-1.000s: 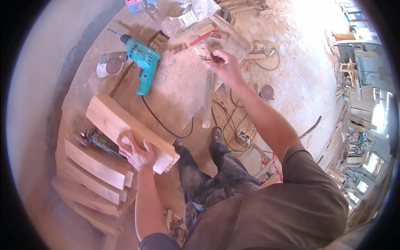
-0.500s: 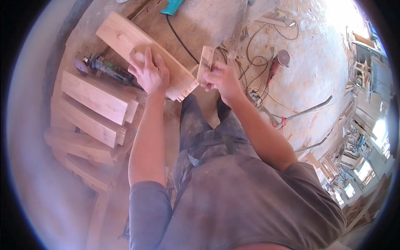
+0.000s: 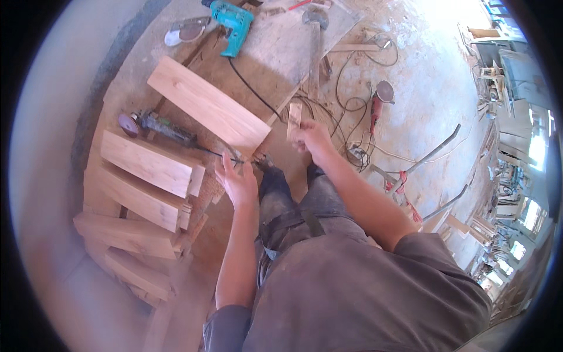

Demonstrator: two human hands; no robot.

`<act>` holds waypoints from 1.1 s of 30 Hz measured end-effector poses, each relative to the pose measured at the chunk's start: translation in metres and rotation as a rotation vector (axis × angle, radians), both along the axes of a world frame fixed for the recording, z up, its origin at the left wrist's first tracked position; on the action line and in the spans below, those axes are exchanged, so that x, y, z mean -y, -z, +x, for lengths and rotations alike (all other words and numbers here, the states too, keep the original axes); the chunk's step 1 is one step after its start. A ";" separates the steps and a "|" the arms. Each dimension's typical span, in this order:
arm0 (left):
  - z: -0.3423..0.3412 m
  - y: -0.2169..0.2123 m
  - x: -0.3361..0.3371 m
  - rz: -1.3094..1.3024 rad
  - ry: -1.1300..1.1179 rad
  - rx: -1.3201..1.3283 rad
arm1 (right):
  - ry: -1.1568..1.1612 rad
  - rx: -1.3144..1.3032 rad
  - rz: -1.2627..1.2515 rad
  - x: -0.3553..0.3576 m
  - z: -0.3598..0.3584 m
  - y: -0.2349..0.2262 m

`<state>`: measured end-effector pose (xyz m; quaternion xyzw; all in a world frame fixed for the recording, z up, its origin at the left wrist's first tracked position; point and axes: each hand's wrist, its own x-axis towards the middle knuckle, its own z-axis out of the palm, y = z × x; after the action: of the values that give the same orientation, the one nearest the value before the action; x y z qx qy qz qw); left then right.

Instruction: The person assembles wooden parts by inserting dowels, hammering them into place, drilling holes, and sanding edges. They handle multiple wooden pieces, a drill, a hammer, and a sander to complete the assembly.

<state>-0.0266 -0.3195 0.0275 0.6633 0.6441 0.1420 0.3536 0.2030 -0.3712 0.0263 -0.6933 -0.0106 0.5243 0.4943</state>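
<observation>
A pale wooden board (image 3: 205, 104) lies at a slant in front of me, its near right end close to my hands. My left hand (image 3: 237, 183) is off the board, just below that end, with its fingers spread and nothing visible in them. Beyond the board's right corner, my right hand (image 3: 312, 141) grips a small flat wood block (image 3: 294, 119) by its lower part. The block stands roughly upright and apart from the board. My fingers hide its lower end.
Several cut boards (image 3: 146, 161) are stacked at left, beside a grinder (image 3: 167, 130). A teal drill (image 3: 234, 26) with a black cord lies at the far side, near a hammer (image 3: 315, 47). To the right are a red grinder (image 3: 375, 108), tangled cables and a metal bar (image 3: 434, 149).
My left hand has let go of the board and moved down toward me. My right hand has drawn the block away from the board's end. The view has shifted, showing the whole drill.
</observation>
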 end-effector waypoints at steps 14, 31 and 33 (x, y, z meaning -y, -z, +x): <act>0.046 -0.013 -0.095 0.202 -0.023 -0.075 | -0.255 0.522 0.060 -0.155 0.188 0.097; 0.107 0.009 -0.147 0.210 -0.100 -0.554 | -0.507 0.941 0.045 -0.316 0.196 0.063; 0.106 0.016 -0.147 0.244 -0.107 -0.566 | -0.598 0.913 -0.068 -0.329 0.203 0.069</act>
<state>0.0790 -0.1728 0.0117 0.6793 0.7290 0.0464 0.0700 0.4063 -0.0420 -0.0423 -0.8328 -0.4037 0.2877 0.2463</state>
